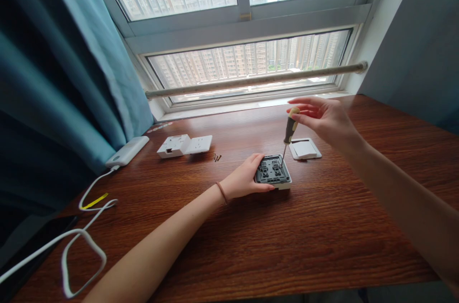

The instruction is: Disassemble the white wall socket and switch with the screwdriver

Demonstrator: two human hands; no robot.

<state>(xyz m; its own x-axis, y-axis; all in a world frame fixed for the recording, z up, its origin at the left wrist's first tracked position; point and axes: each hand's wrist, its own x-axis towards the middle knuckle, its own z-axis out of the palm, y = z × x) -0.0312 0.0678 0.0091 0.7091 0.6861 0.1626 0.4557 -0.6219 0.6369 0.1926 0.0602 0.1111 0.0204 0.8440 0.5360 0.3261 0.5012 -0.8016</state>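
Note:
On the wooden desk lies a wall switch (270,171) with its dark inner mechanism exposed and a white base under it. My left hand (245,178) grips it from the left, fingers at the far edge and thumb along the near edge. Above it, my right hand (317,116) pinches the top of a screwdriver (289,128) with a dark and cream handle. The screwdriver stands slightly tilted, its tip down at the right part of the mechanism. Whether the tip sits in a screw is too small to tell. Just behind on the right lies a white switch cover (304,149).
A white box with a socket plate (184,145) lies at the back left, several screws (217,157) beside it. Farther left are a white power bank (127,151), its white cable (95,183) and a yellow strip (95,201). A curtain (71,54) hangs at the left; a window stands behind.

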